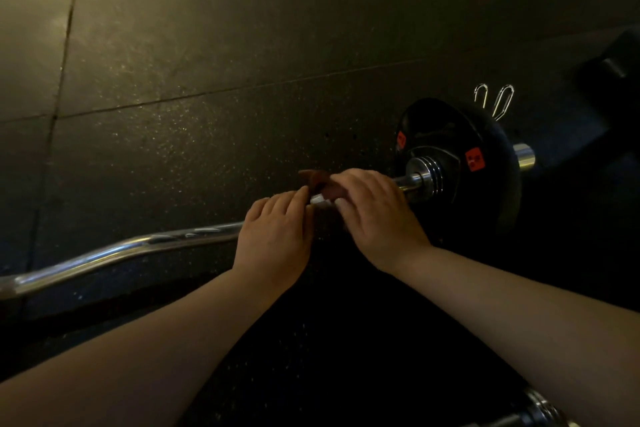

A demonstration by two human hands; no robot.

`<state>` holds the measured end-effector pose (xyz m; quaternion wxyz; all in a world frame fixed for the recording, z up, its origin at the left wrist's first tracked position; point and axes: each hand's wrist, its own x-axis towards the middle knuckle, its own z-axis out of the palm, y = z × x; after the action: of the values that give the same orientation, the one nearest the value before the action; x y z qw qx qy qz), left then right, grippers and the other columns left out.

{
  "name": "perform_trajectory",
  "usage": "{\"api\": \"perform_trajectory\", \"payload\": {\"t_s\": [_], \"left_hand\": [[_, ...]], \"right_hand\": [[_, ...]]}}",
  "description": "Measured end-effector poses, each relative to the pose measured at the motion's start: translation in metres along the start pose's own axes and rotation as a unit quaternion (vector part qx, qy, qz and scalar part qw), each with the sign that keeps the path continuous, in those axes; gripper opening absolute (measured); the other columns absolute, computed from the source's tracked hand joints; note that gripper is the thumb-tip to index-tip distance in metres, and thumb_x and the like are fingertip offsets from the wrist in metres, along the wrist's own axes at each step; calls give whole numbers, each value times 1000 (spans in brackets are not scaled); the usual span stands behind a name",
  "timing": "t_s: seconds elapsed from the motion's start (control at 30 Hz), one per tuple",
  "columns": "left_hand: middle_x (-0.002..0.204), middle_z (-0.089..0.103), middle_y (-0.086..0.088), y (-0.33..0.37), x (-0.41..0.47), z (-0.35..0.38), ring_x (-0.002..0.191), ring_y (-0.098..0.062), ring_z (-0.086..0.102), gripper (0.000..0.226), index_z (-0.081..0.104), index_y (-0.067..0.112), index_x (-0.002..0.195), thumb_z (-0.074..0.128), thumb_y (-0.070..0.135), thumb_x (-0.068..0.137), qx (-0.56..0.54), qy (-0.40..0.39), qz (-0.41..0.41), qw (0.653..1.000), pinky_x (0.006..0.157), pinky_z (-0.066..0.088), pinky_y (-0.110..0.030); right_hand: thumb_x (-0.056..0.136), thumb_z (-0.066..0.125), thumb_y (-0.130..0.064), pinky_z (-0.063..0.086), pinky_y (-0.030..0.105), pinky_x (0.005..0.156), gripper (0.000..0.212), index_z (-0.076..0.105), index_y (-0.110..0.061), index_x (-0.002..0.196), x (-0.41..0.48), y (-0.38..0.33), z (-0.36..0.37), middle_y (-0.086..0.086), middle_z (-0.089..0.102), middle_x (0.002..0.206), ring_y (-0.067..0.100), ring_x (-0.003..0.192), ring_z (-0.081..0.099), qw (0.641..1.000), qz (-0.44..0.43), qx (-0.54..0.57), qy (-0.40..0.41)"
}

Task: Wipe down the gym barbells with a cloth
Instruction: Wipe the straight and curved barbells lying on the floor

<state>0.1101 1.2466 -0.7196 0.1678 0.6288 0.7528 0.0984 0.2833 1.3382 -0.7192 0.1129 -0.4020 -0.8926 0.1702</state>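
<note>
A chrome curl barbell (pixel 114 251) lies across the dark rubber floor, its bent shaft running from the lower left up to a black weight plate (pixel 460 163) at the right. A dark red cloth (pixel 317 178) is wrapped on the shaft just left of the collar. My right hand (pixel 374 215) curls over the shaft and the cloth. My left hand (pixel 275 239) sits beside it on the shaft, with its fingertips pinching the cloth's edge. The shaft under both hands is hidden.
A spring clip collar (pixel 495 102) sits behind the plate on the bar's sleeve. Another dark piece of equipment (pixel 613 69) lies at the far right. A second chrome bar end (pixel 540 409) shows at the bottom right. Rubber floor tiles (pixel 207 45) stretch beyond the bar.
</note>
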Motion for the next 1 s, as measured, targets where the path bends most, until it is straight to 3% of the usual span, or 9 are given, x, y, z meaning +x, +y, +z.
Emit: {"api": "perform_trajectory", "payload": {"t_s": [0.17,0.27,0.4,0.5,0.57,0.63,0.77,0.87,1.0], "left_hand": [[154,47,8,-7,2,1,142,-12,41,53,29,30,158,35,43,106,1,3,2,1000,119,27,-36],[158,42,8,-2,3,0,145,-11,37,58,28,30,158,46,42,104,14,-7,-4,1000,121,23,-36],[156,44,8,-4,1,-2,144,-11,39,54,31,29,157,34,44,106,-5,0,-4,1000,120,25,-36],[155,45,9,-9,-1,-4,143,-10,38,54,29,29,158,27,46,107,-35,-4,3,999,119,25,-35],[156,44,9,-8,0,-5,144,-9,37,53,28,30,158,27,45,108,-39,-2,6,999,119,24,-34],[157,43,9,-5,1,-6,145,-10,36,52,27,29,159,30,43,108,-34,0,-1,999,120,22,-33],[162,34,8,-2,1,-5,148,-11,32,61,21,30,160,46,39,105,-1,-18,-7,1000,122,21,-34],[162,34,6,-5,-2,-5,143,-15,39,58,20,28,161,32,42,105,-1,-11,-10,1000,119,27,-35],[159,39,2,-12,-6,-4,140,-18,43,59,21,24,161,19,46,106,-18,-5,-31,999,118,30,-36]], "right_hand": [[106,26,-38,22,51,123,43,47,-21,140,-6,-16,7,-1,45,146,17,142,29,983,152,62,80],[105,31,-29,12,53,126,42,49,-18,141,-3,-48,16,2,49,145,23,144,33,995,84,21,50],[104,31,-32,23,47,124,45,49,-16,142,1,-22,5,5,52,143,25,137,42,999,-28,-9,-14],[107,31,-36,33,47,119,42,48,-18,141,-5,16,-5,3,49,143,23,138,40,997,46,61,27],[108,30,-34,30,47,121,41,46,-19,143,-10,17,-6,1,43,148,20,144,30,984,136,91,63],[108,29,-31,20,44,126,43,44,-16,146,-9,-7,-1,2,39,154,19,149,22,979,170,87,64],[107,34,-27,8,47,127,42,44,-18,147,-1,-46,6,1,44,151,23,147,27,999,44,5,2],[106,34,-34,11,44,127,41,47,-21,143,6,-22,-2,-2,49,144,20,140,37,999,-19,-33,-25],[106,29,-36,10,48,127,41,46,-22,141,-1,-21,2,-1,48,144,19,144,34,995,98,17,30]]}}
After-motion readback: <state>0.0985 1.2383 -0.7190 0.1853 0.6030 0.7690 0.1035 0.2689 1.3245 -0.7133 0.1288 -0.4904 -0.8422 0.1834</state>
